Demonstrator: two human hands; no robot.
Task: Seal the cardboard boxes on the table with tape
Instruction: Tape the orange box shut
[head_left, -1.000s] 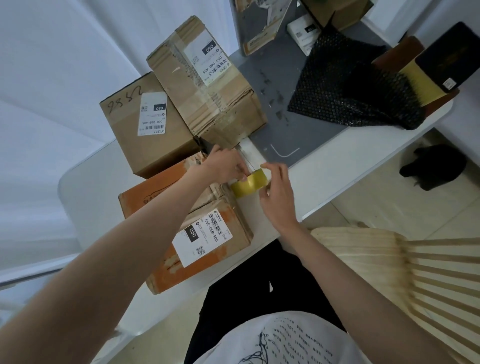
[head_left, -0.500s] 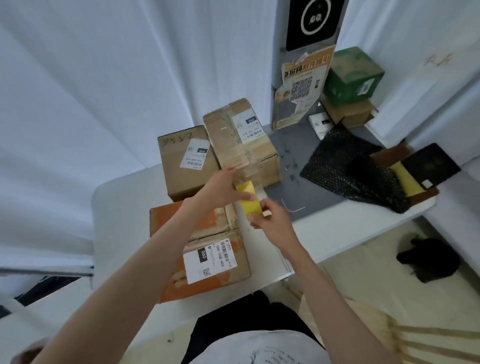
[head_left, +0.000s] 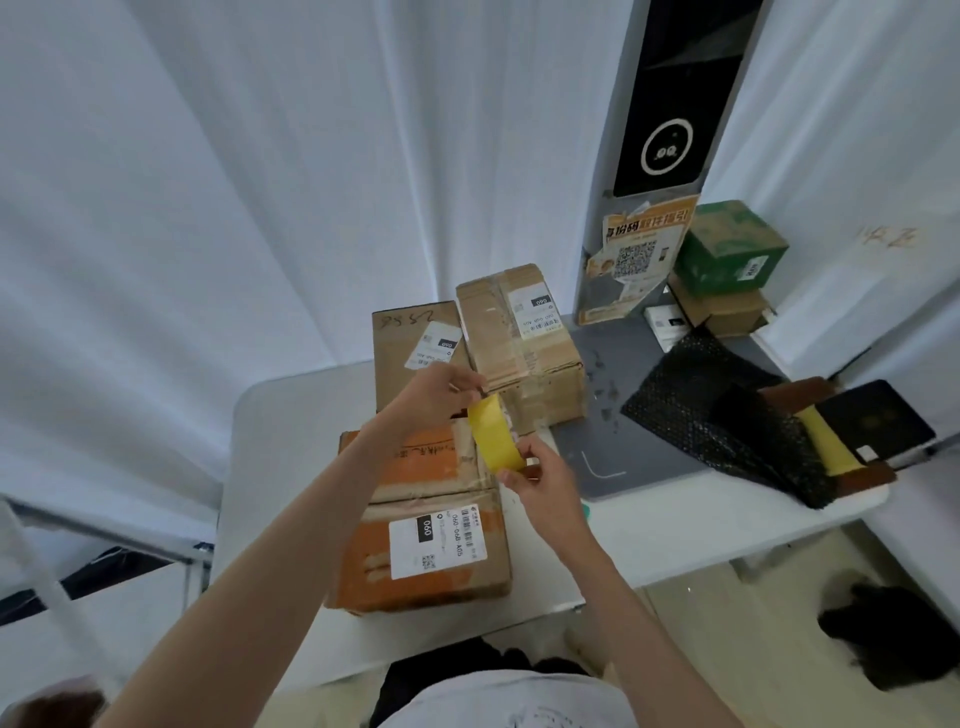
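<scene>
A strip of yellow tape (head_left: 493, 434) stretches between my two hands above the table. My left hand (head_left: 436, 392) pinches its upper end, and my right hand (head_left: 540, 480) holds the lower end where the roll is, mostly hidden by my fingers. Below them lies an orange and brown cardboard box (head_left: 421, 519) with a white label, its top seam showing. Behind it stand a plain brown box (head_left: 410, 348) with handwriting and a taller brown box (head_left: 524, 348) wrapped in clear tape.
The white table (head_left: 275, 431) carries a grey mat (head_left: 634, 447), black bubble wrap (head_left: 727, 415) and a dark booklet (head_left: 878, 421) on the right. A green box (head_left: 727, 249) sits on another brown box at the back. White curtains surround the table.
My left hand has lifted and drawn away from my right hand, pulling a longer strip of yellow tape off the roll. The view has tilted upward.
</scene>
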